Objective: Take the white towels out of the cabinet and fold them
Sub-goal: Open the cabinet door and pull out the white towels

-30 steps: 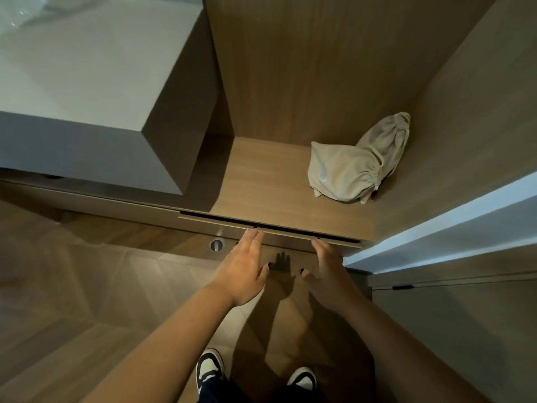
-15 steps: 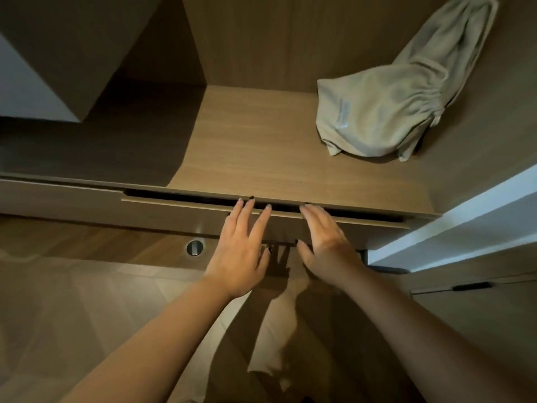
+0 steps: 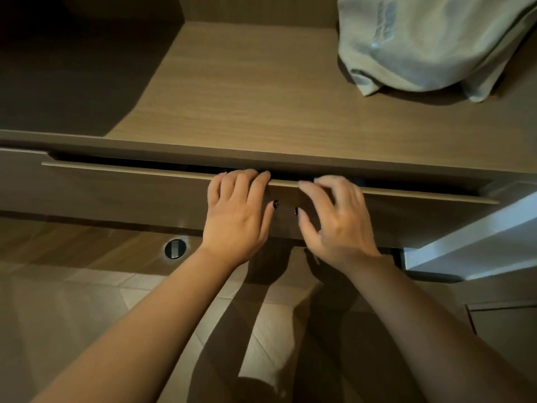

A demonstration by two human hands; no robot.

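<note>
A wooden drawer front (image 3: 116,193) with a long thin top edge handle (image 3: 130,170) runs across the view under a wooden shelf (image 3: 247,91). My left hand (image 3: 236,216) has its fingers curled over that top edge near the middle. Right beside it, my right hand (image 3: 337,219) hooks its fingertips over the same edge. The drawer shows only a dark slit, so its contents are hidden. No white towel is visible.
A pale grey-green cloth bag (image 3: 430,45) lies crumpled at the shelf's back right. A round metal floor fitting (image 3: 175,249) sits below the drawer on the left. A white panel edge (image 3: 476,237) stands at the right. Wood and tile floor lies under my arms.
The camera has moved closer and lower. Both hands went from lying flat against the drawer front to curling their fingers over its top edge.
</note>
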